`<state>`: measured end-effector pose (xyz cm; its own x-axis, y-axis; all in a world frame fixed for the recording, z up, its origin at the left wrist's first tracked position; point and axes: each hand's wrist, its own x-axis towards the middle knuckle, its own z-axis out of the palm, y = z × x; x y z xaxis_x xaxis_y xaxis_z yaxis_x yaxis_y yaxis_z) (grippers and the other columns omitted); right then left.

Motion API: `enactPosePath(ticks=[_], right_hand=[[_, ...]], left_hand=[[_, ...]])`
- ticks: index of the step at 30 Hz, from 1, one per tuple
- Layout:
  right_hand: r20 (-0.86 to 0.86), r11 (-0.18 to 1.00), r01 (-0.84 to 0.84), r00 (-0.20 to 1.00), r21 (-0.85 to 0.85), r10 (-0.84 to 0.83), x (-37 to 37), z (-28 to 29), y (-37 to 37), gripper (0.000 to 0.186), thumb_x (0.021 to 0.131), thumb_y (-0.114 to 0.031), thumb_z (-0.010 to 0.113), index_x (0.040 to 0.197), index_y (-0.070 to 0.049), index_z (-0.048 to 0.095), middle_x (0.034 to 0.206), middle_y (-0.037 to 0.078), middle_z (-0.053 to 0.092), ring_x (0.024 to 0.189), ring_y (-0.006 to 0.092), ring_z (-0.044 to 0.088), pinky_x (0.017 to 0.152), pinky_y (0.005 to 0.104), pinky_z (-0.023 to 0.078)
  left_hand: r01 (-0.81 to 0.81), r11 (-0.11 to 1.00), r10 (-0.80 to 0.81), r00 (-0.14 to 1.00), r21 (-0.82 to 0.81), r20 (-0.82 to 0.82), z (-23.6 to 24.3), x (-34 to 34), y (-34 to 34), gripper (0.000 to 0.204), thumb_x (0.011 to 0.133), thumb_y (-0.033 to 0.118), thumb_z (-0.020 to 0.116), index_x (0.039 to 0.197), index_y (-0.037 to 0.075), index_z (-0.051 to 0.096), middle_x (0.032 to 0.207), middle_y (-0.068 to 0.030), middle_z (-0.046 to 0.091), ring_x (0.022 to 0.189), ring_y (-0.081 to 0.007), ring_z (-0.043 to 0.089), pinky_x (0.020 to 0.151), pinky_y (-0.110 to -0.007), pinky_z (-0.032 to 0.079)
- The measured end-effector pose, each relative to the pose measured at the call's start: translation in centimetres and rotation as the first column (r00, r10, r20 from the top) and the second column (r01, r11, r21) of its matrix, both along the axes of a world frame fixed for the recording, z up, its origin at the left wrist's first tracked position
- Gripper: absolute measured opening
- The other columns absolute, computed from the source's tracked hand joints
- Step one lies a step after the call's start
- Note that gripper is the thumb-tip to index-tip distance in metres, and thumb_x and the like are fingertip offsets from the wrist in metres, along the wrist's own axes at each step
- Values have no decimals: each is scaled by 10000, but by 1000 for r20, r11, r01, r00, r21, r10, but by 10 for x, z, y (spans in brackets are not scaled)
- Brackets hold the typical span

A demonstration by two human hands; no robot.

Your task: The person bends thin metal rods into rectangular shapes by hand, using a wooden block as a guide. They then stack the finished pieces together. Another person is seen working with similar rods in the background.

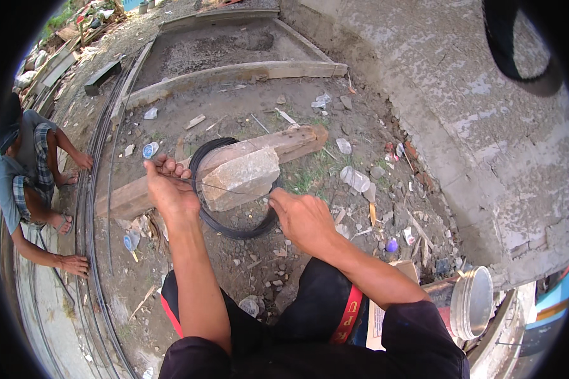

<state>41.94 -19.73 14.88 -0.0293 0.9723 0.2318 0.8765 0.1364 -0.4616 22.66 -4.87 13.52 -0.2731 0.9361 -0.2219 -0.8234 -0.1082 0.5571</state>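
A thin dark wire [224,189] stretches between my two hands, in front of a pale stone block [250,170]. My left hand [176,192] is turned palm up, its fingers curled around one end of that wire. Further right, my right hand [306,221] pinches the wire between thumb and fingers. Beneath them a coil of black wire [234,232] lies on the dirt and loops round the stone, which hides part of it. The stone rests against a wooden beam [129,197] that runs slantwise behind my hands.
At the left a person [28,183] crouches, hands by long dark rods [95,183]. A board-framed bed of grey mix [221,54] lies at the back. Concrete slab [449,82] fills the right. Plastic litter [355,179] dots the ground; a clear jar [473,303] stands lower right.
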Motion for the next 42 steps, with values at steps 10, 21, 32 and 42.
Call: enactPosePath(ticks=[10,21,32,42], right_hand=[[283,747,-454,727,-486,626,-14,-13,-39,111,839,-109,586,908,-30,623,916,142,687,915,346,708,675,475,565],[394,990,123,915,-67,-87,81,38,31,184,942,-169,630,1016,-35,730,858,221,716,818,406,695,708,505,547],[-762,731,-573,638,-371,113,28,30,-46,317,1046,-269,549,967,-24,733,616,62,568,578,120,515,555,322,408],[-109,945,-326,939,11,325,25,0,-76,152,917,-96,616,1058,-50,651,868,142,678,815,340,674,679,455,488]], left_hand=[[-172,985,171,984,12,45,-1,-54,8,504,1109,378,332,661,150,356,561,28,242,469,-115,165,425,-295,158],[194,911,-297,920,363,254,22,-36,-11,489,1055,246,370,583,156,280,541,31,190,483,-110,158,423,-285,133],[18,778,-389,799,628,459,-13,-163,14,409,924,111,433,553,152,264,560,28,198,509,-106,184,453,-272,159],[-108,894,-174,811,435,558,-59,-267,37,425,966,170,382,568,166,234,574,16,194,505,-119,193,462,-295,165]])
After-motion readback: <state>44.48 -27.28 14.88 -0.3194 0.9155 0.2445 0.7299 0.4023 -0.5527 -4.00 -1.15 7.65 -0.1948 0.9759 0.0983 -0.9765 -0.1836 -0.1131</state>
